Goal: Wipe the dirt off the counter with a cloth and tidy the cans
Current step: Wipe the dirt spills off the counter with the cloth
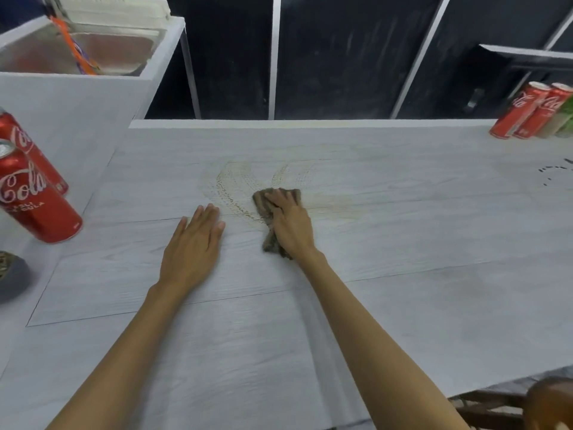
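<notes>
My right hand (290,223) presses a crumpled brown cloth (269,240) flat onto the pale counter (403,243), fingers spread over it. Yellowish-brown smear marks (235,187) arc across the counter just beyond and left of the cloth. My left hand (193,243) rests flat on the counter, fingers straight, a little left of the cloth. Two red cola cans (31,193) stand at the left edge. Two more red cans (527,110) stand at the far right with green-and-white cans (562,119) beside them.
A white raised unit with a steel sink (93,51) stands at the back left, an orange packet (77,51) in it. A dark round object (12,277) lies at the left edge. Dotted dark marks (552,175) sit on the counter's right. A brown object (548,401) is bottom right.
</notes>
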A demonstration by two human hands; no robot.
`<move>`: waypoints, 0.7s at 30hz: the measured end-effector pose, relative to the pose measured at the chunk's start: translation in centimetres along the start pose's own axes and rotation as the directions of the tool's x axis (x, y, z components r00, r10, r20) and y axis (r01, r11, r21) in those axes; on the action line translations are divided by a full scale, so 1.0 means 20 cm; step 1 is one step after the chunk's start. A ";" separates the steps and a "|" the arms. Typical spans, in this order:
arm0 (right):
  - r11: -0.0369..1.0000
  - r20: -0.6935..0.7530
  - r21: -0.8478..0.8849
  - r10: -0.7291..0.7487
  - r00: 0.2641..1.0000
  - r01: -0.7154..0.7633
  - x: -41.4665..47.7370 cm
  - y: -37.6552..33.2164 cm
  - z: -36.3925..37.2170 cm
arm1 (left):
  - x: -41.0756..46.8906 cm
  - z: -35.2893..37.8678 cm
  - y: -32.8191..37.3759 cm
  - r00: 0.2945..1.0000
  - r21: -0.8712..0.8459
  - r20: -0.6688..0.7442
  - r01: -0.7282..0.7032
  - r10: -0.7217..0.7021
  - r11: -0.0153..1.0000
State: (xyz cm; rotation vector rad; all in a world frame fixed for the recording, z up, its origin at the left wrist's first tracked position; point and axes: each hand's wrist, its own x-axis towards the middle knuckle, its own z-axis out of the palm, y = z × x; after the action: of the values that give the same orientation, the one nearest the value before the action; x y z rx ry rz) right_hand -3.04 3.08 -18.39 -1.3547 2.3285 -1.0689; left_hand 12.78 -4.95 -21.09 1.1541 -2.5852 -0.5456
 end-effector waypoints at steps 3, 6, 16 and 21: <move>0.864 0.152 0.449 0.178 0.972 -0.229 0.01 -0.03 -0.15 | 0.00 0.00 0.00 1.000 0.007 -0.004 -0.005 0.005 1.000; 0.619 0.171 0.717 0.288 0.942 -0.320 -0.01 0.01 -0.34 | 0.00 0.00 0.00 1.000 -0.015 -0.005 -0.006 0.005 1.000; 0.935 -0.348 0.033 0.343 0.873 -0.354 -0.28 0.42 -0.43 | 0.00 0.00 0.00 0.999 -0.046 -0.046 -0.006 0.004 0.999; 0.883 -0.312 -0.386 0.148 0.938 -0.267 -0.19 0.24 -0.12 | 0.01 0.00 0.00 0.999 -0.048 -0.045 -0.013 0.011 0.999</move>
State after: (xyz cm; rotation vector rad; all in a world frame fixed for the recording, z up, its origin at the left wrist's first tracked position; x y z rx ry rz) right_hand -5.44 8.84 -20.59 -1.0911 2.9688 -0.7492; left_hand 12.68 -5.12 -21.18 1.1214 -2.5255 -0.5696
